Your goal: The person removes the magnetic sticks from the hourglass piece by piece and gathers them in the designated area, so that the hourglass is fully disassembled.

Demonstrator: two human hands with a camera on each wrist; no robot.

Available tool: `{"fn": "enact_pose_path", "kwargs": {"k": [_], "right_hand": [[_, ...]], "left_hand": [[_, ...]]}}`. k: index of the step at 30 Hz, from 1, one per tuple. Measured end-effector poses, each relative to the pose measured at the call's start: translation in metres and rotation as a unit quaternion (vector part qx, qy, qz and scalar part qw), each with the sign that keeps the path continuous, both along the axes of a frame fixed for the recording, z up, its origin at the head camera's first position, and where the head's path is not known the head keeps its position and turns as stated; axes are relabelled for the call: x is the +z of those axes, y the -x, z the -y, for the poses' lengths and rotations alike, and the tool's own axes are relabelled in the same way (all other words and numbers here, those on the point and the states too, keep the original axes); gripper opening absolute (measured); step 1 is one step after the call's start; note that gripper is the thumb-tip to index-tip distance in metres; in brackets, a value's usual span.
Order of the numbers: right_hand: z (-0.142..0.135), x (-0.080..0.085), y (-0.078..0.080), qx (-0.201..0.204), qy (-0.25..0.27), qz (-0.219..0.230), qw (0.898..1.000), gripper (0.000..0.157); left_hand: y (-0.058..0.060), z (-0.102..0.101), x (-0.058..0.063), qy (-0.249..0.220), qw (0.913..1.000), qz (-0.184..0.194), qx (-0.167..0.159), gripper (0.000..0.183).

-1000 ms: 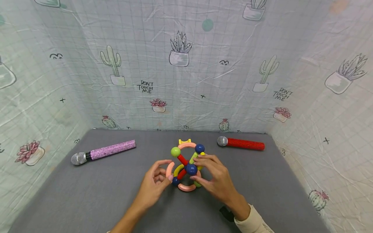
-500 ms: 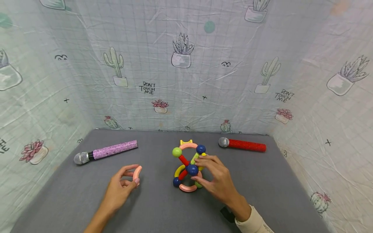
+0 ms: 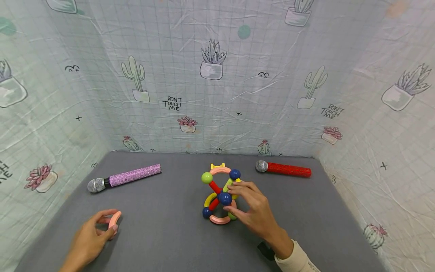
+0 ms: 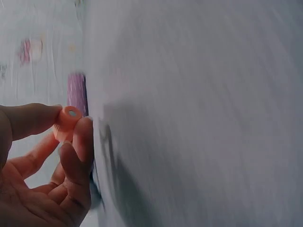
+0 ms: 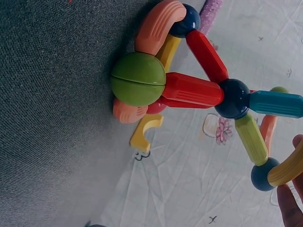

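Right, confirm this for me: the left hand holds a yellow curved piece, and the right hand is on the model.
One thing is off: the curved piece in the left hand is salmon pink, not yellow, as the head view shows. The right hand is on the model.

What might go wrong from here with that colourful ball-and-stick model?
Two risks seem possible.

First, the rods of the model meet at one blue middle ball, so if the right hand jerks the yellow curved piece it pinches, the top might tip or break away.

Second, the left hand holds a pink curved piece only by thumb and fingertips, so it could slip and drop.
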State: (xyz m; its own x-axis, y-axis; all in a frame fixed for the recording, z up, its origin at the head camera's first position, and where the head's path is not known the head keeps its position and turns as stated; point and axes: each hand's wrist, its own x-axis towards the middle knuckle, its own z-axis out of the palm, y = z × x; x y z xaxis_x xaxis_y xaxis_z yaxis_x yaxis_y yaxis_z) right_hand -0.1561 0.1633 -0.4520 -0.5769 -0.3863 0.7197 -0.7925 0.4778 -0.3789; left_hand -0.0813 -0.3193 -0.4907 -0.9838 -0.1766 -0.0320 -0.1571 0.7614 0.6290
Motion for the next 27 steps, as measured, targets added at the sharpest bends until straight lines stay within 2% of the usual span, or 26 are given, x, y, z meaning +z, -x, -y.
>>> {"fn": "enact_pose_path", "kwargs": {"k": [4,8,15,20,23,27], "right_hand": [[0.000,0.000,0.000,0.000,-0.001,0.002,1.000,0.053],[0.000,0.002,-0.001,0.001,0.002,0.005,1.000,0.055],[0.000,0.001,-0.002,-0.002,-0.001,0.008,1.000,0.053],[0.000,0.001,-0.002,-0.005,0.000,0.006,1.000,0.055],[0.000,0.001,-0.002,-0.004,0.001,0.005,1.000,0.056],[-0.001,0.002,-0.001,-0.005,-0.001,0.002,1.000,0.056]], "left_hand": [[-0.008,0.026,0.000,0.020,0.9994,0.029,0.002,0.056],[-0.013,0.041,-0.003,0.041,0.9979,0.051,-0.002,0.057],[-0.014,0.047,-0.006,0.069,0.9949,0.073,-0.007,0.065],[-0.013,0.047,-0.006,0.070,0.9932,0.092,-0.011,0.070],[-0.014,0.047,-0.007,0.071,0.9943,0.077,-0.017,0.068],[-0.016,0.045,-0.007,0.102,0.9947,-0.001,-0.015,0.057]]}}
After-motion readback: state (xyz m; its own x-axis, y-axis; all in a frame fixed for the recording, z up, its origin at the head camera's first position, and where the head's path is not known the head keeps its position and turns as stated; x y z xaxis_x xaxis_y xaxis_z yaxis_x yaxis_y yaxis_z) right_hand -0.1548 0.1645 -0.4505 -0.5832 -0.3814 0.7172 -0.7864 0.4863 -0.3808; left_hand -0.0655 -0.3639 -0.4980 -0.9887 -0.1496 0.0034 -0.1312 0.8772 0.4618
